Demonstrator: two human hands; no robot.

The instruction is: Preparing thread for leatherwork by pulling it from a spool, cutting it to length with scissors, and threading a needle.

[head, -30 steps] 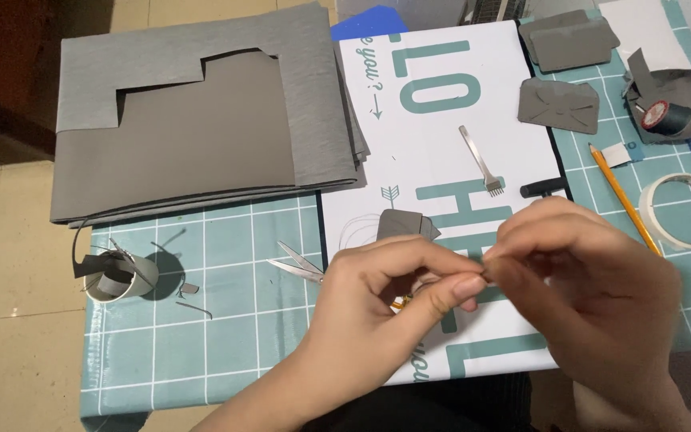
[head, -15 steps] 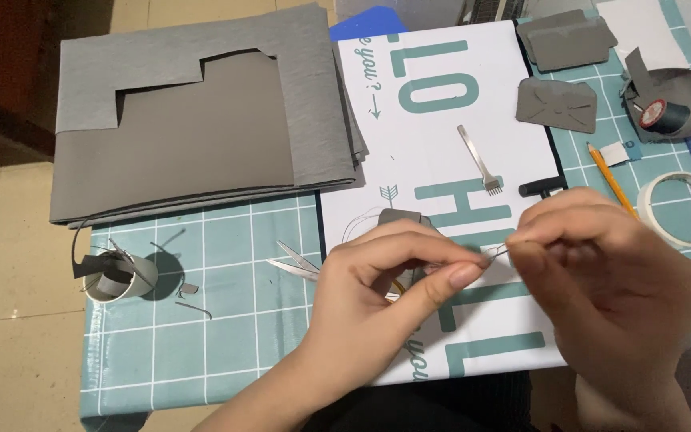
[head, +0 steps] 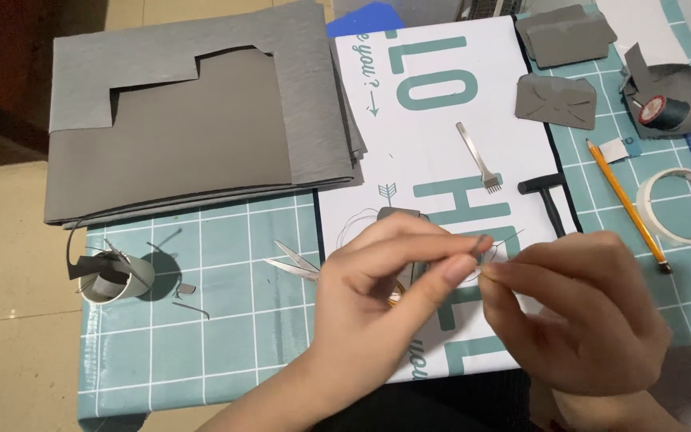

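- Thin pale thread (head: 353, 228) loops over the white printed sheet (head: 441, 144), and it appears to run up into your pinched fingertips; by the look of it you are at the needle-threading step.
- Your left hand (head: 377, 296) comes in from below, thumb and forefinger pressed together on something very fine, most likely the thread end; it is too small to be sure.
- Your right hand (head: 577, 312) meets it from the other side, fingers (head: 505, 276) closed on a slim needle (head: 509, 238) whose tip pokes up and to the right.
- The two pinches are almost touching, held just above the sheet, wrists low near the front edge of the worktop (head: 225, 336).
- A small grey leather piece (head: 400, 214) lies just behind your left fingers, partly hidden by them.
- The next move calls for steadiness: the thread end has to line up with the eye, so I judge tiny corrections only, no big swings.
- Small scissors (head: 293, 262) rest just left of your left hand on the teal cutting mat.
- The pronged chisel (head: 477, 156) and black mallet (head: 549, 200) lie further back on the sheet, clear of both hands.
- A pencil (head: 625, 204) and tape roll (head: 677, 206) lie off to the right; the grey leather stack (head: 193, 120) is at the far left.
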